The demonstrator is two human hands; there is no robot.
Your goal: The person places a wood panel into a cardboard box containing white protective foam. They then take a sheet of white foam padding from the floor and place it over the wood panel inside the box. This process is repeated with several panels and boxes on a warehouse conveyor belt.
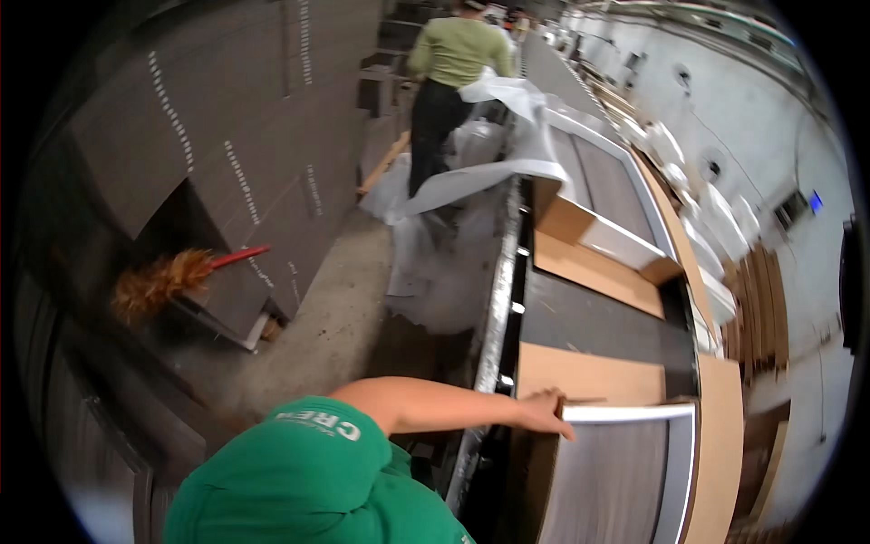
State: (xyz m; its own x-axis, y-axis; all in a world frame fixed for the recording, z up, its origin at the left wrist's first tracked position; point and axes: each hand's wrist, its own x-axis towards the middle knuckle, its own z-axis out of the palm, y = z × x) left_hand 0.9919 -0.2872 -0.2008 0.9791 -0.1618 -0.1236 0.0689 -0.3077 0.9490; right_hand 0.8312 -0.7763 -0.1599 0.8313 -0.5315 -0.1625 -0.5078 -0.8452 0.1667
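Observation:
My left arm, in a green sleeve, reaches across to the right. My left hand (544, 413) is closed on the near corner of an open cardboard carton (589, 374), its fingers bent over the edge. Inside the carton lies a grey wood-grain panel (605, 480) framed by white foam strips (625, 413). One brown flap sticks out toward the far end, another along the right side. The lower edge of the view cuts the carton off. My right hand does not show.
The carton lies on a dark conveyor (607, 322) with a metal rail (497, 308). Farther along is another open carton (625, 190) with white foam sheeting (453, 186). A person in a green top (458, 54) stands beyond. Stacked dark cartons (245, 109) and a feather duster (172, 281) are left.

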